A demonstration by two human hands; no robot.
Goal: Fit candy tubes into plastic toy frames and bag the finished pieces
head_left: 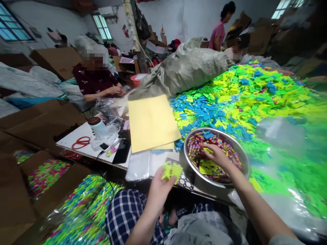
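My left hand [160, 185] is closed around a yellow-green plastic piece [171, 170] with cut-out shapes, held just over the table's front edge. My right hand [217, 155] reaches into a round metal bowl [245, 166]. Its fingers are curled together among small multicoloured bead-like pieces [231, 153], and what they pinch is too small to make out. Just below those fingers, a yellow plastic piece [206, 166] lies on the beads. A blue plastic piece [208, 135] rests near the bowl's far rim. Beside my left hand is a dark perforated mat [186, 182].
Yellow cardboard sheets [153, 122] lie left of the bowl, near red scissors [81, 143] and a brown-lidded cup [97, 126]. Green, yellow and blue pieces [270, 98] are heaped at the right. A grey sack [191, 68] lies behind. A co-worker [95, 78] sits at the left.
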